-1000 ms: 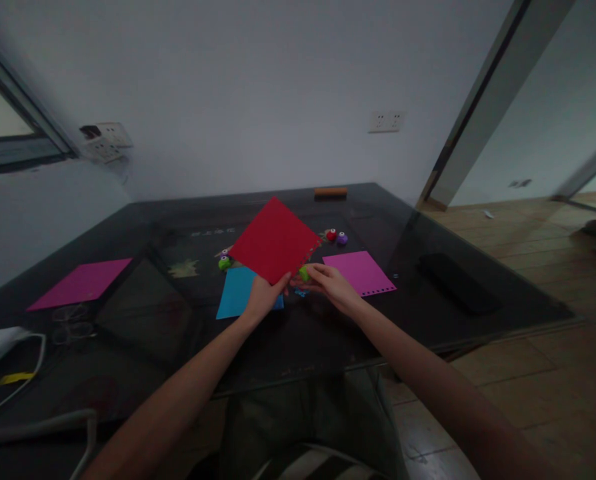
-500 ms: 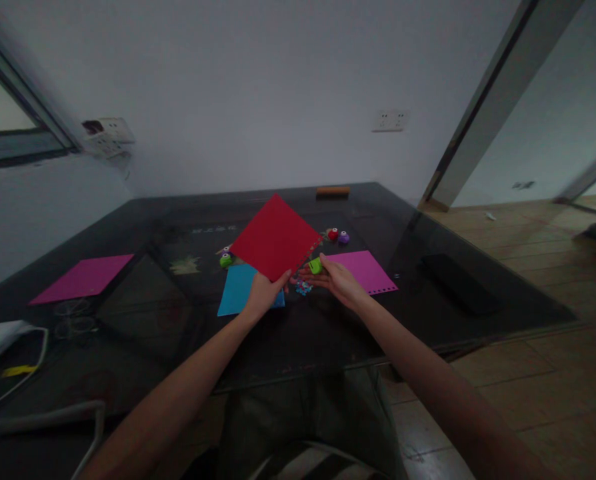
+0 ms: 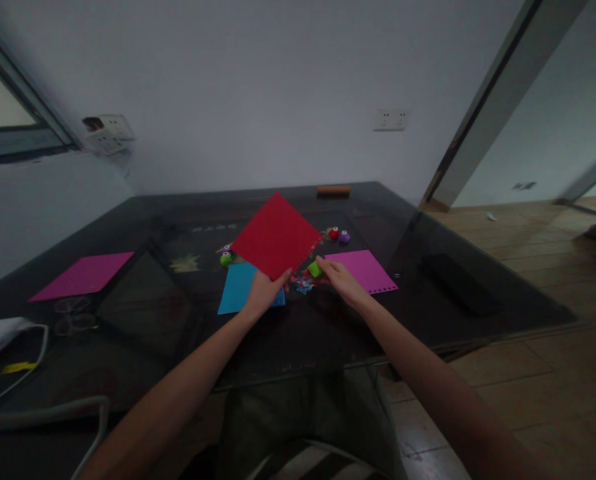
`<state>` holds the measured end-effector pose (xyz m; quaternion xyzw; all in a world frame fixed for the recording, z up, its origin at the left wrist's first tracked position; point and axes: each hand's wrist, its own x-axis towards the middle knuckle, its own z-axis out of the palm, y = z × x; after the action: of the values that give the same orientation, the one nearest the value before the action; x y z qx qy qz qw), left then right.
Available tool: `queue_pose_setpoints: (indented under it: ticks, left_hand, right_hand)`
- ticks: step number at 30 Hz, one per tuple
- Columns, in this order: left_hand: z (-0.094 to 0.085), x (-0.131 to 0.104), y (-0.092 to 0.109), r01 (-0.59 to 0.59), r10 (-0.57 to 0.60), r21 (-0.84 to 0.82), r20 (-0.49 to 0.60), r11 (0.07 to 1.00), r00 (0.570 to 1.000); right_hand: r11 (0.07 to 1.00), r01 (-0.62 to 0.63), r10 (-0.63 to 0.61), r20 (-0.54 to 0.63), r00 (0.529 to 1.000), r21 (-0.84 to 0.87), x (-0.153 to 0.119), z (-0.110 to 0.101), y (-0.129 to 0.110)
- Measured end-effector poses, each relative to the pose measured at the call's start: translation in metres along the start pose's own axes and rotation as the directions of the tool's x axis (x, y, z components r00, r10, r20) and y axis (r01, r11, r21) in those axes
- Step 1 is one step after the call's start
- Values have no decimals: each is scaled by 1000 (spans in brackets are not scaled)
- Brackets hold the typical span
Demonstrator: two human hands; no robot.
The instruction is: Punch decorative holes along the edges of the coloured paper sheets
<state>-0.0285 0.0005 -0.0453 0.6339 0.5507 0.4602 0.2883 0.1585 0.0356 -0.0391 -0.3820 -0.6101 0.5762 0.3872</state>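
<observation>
Red paper (image 3: 277, 235) was lifted off the desk (image 3: 328, 333) near its middle, pinched by its near corner in the left hand (image 3: 262, 297), tilted so that its right edge, already notched with a row of small cutouts, faced the other hand. The right hand (image 3: 342, 281) was closed on a small green punch (image 3: 315, 269) just beside that edge, seemingly lined up with it. Confetti-like scraps (image 3: 304, 286) lay on the desk between the hands. A blue sheet (image 3: 238, 287) lay flat under the left hand, a magenta sheet (image 3: 363, 270) with a perforated near edge to the right, and spare punches (image 3: 338, 235) farther back.
</observation>
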Motion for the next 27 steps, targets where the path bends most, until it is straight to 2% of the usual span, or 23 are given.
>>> queue_pose_setpoints:
  ticks: [2, 4, 6, 10, 15, 23, 27]
  left_hand:
    - [0, 0, 0, -10, 10, -3, 0, 1000, 1000]
    - [0, 0, 0, -13, 13, -11, 0, 1000, 1000]
    - [-1, 0, 0, -10, 10, -11, -3, 1000, 1000]
    - [-1, -1, 2, 4, -4, 9, -4, 1000, 1000]
    - [0, -1, 4, 5, -5, 9, -1, 1000, 1000]
    - [-1, -1, 3, -6, 6, 6, 8, 1000, 1000]
    - [-1, -1, 3, -17, 17, 2, 2, 1000, 1000]
  right_hand:
    - [981, 66, -67, 1, 998, -185, 0, -1, 1]
    - [923, 129, -128, 26, 991, -361, 0, -2, 1]
    - [880, 163, -152, 61, 986, -445, 0, -2, 1]
    - [861, 181, -146, 110, 983, -475, -2, -2, 0]
    - [853, 191, -152, 119, 981, -485, -2, -4, -1]
    - [751, 269, -171, 217, 961, -603, -4, -4, -3]
    - [793, 271, -220, 158, 963, -546, -4, -5, -4]
